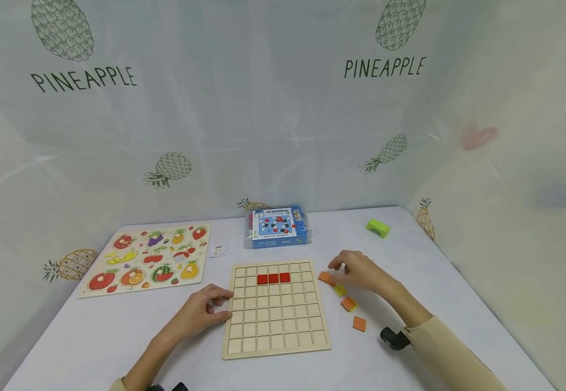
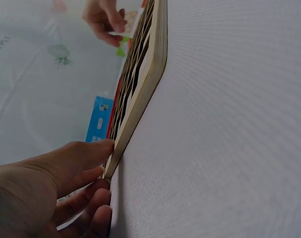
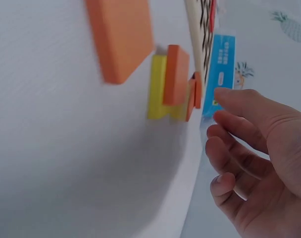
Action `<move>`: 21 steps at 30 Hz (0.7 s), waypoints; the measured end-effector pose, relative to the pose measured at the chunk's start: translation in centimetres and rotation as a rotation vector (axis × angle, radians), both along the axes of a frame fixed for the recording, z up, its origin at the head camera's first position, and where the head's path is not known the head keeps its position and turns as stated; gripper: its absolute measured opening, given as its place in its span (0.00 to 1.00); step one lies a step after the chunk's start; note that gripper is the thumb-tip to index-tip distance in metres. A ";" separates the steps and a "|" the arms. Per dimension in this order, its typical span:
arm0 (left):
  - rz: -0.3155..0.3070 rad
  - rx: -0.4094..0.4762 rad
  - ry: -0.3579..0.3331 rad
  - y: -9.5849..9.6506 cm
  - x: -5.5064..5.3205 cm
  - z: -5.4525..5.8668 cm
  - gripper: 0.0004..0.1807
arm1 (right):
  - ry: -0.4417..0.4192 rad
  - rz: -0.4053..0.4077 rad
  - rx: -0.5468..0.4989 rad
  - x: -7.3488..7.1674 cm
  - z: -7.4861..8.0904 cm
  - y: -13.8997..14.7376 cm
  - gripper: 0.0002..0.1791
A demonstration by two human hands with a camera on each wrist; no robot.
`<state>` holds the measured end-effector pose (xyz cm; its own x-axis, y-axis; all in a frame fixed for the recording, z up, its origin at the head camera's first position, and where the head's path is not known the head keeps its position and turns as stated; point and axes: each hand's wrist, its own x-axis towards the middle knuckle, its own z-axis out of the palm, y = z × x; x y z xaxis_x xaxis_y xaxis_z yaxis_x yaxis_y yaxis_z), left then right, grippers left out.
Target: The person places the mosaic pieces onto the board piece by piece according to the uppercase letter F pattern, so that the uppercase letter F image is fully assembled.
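A wooden grid board lies flat, with three red tiles side by side in its second row from the far edge. My left hand rests its thumb and fingertips against the board's left edge; in the left wrist view the thumb touches that edge. Just right of the board, my right hand hovers over an orange tile, fingers loosely bent and apart, holding nothing visible. Nearer lie a yellow tile, an orange tile overlapping another yellow one, and a lone orange tile.
Behind the board stands a blue box in clear wrap. A fruit puzzle board lies at the left, with a small printed card beside it. A green arched block sits at the back right. A patterned curtain hangs behind the table.
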<state>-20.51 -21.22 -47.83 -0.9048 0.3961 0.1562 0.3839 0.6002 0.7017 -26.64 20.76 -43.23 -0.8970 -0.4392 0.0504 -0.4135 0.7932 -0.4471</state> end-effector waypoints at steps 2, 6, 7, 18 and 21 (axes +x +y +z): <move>0.000 0.000 -0.002 0.0 0.0 0.0 0.22 | 0.005 0.011 -0.002 0.1 -0.4 0.5 0.13; 0.001 0.005 -0.001 0.0 0.0 -0.1 0.22 | -0.008 0.033 -0.011 0.1 -1.1 1.1 0.12; 0.002 0.005 0.000 0.0 0.0 -0.2 0.22 | -0.015 0.035 -0.014 0.0 -1.3 1.1 0.11; 0.027 -0.021 -0.026 0.2 0.0 -0.1 0.22 | -0.014 0.010 -0.016 -0.1 -1.8 0.5 0.13; 0.016 -0.012 -0.013 0.1 0.0 -0.1 0.22 | -0.021 -0.009 -0.005 -0.2 -1.7 0.3 0.12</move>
